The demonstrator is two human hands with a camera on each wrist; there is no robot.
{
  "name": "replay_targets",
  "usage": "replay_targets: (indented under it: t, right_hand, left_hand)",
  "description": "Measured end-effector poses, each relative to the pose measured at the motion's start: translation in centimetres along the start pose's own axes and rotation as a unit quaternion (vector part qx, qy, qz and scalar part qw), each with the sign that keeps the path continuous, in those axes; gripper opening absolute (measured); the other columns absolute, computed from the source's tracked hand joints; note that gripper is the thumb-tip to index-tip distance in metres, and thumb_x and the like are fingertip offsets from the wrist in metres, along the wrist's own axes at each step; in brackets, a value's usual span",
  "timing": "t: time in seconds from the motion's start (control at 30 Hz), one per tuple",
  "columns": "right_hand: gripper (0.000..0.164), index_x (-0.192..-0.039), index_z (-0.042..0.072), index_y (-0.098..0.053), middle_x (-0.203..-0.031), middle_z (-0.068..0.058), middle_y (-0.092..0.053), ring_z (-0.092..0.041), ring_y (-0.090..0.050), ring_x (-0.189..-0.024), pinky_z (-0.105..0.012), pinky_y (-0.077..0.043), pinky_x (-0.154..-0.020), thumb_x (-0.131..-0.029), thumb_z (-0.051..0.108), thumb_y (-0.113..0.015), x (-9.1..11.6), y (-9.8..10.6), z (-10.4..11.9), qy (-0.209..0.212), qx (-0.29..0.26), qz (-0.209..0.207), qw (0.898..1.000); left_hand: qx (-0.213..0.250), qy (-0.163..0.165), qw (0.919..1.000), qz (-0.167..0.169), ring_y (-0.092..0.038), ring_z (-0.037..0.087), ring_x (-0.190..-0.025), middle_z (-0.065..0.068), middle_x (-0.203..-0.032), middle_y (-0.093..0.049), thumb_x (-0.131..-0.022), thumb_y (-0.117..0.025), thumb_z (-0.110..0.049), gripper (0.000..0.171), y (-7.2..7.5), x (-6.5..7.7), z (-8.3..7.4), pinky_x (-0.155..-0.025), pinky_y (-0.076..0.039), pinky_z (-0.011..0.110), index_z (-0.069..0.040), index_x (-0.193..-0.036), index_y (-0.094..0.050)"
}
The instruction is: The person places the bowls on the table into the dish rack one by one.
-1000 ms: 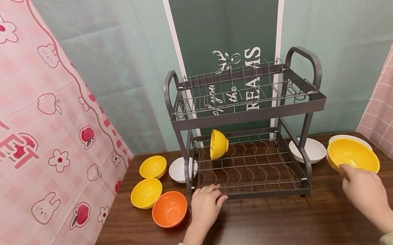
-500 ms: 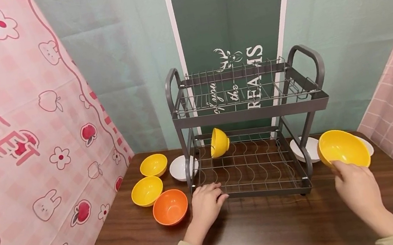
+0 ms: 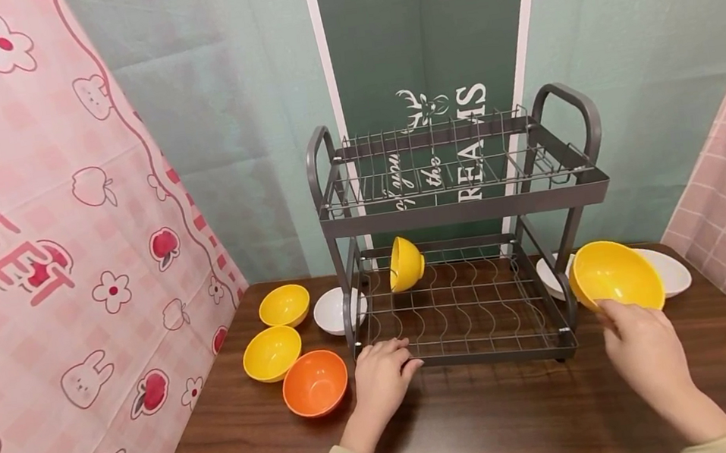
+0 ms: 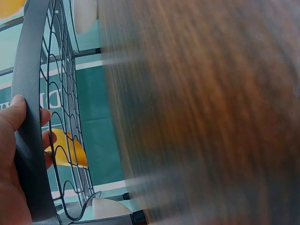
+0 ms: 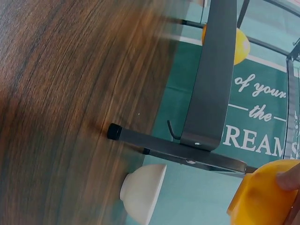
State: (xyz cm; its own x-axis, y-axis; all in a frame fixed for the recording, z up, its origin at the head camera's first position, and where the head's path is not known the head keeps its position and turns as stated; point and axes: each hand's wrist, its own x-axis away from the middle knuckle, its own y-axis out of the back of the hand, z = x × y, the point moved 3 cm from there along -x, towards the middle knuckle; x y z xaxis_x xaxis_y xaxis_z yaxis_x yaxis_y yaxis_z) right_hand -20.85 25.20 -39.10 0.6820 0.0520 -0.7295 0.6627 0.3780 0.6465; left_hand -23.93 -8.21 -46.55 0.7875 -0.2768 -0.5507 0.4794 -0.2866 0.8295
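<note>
My right hand (image 3: 651, 349) pinches the near rim of a yellow bowl (image 3: 618, 277), held tilted just right of the dish rack (image 3: 464, 211). In the right wrist view that yellow bowl (image 5: 267, 197) shows at the lower right corner, a fingertip on it. My left hand (image 3: 383, 377) grips the front rail of the rack's lower tier; the left wrist view has its thumb on the outer side of the rail (image 4: 30, 126) and fingertips on the inner side. Another yellow bowl (image 3: 405, 264) stands on its side in the lower tier, toward the left.
Left of the rack sit two yellow bowls (image 3: 285, 306) (image 3: 273, 354), an orange bowl (image 3: 315, 383) and a white bowl (image 3: 335, 312). On the right, a white bowl (image 3: 550, 278) is partly hidden behind the rack post, and a white dish (image 3: 668, 270) lies behind the held bowl.
My right hand has carried the yellow bowl leftward toward the rack, uncovering more of the white dish. My left hand stays on the rail.
</note>
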Motion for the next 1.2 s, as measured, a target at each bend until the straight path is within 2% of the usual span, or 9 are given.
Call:
replay_targets:
  t: [0.5, 0.73, 1.2]
  right_hand:
    - [0.02, -0.087, -0.002, -0.062, -0.073, -0.022, -0.066, -0.041, -0.058, -0.066, -0.046, -0.037, -0.07, -0.068, -0.008, -0.066, 0.3, -0.5, 1.2, 0.016, -0.015, -0.016, 1.0]
    - [0.021, -0.085, -0.002, -0.062, -0.072, -0.02, -0.066, -0.039, -0.058, -0.065, -0.045, -0.037, -0.07, -0.066, -0.008, -0.067, 0.4, -0.9, 2.1, 0.03, -0.015, -0.022, 0.999]
    - [0.017, -0.085, 0.001, -0.063, -0.075, -0.017, -0.068, -0.033, -0.06, -0.069, -0.043, -0.039, -0.071, -0.07, -0.008, -0.063, 0.9, -1.6, 3.7, 0.045, -0.013, -0.02, 0.999]
  left_hand:
    - [-0.002, -0.003, 1.0, -0.008, -0.062, 0.007, -0.097, -0.013, -0.102, -0.069, -0.081, -0.063, -0.046, 0.023, 0.1, 0.0, -0.1, -0.084, -0.044, 0.026, -0.025, -0.074, -0.07]
    - [-0.004, -0.002, 1.0, -0.002, -0.062, 0.008, -0.098, -0.013, -0.103, -0.069, -0.082, -0.062, -0.047, 0.024, 0.0, 0.0, 0.0, -0.085, -0.044, 0.027, -0.025, -0.076, -0.071]
    - [-0.001, 0.005, 0.9999, -0.008, -0.063, 0.008, -0.097, -0.013, -0.103, -0.069, -0.081, -0.064, -0.046, 0.023, 0.0, 0.0, -0.1, -0.084, -0.044, 0.027, -0.024, -0.074, -0.07]
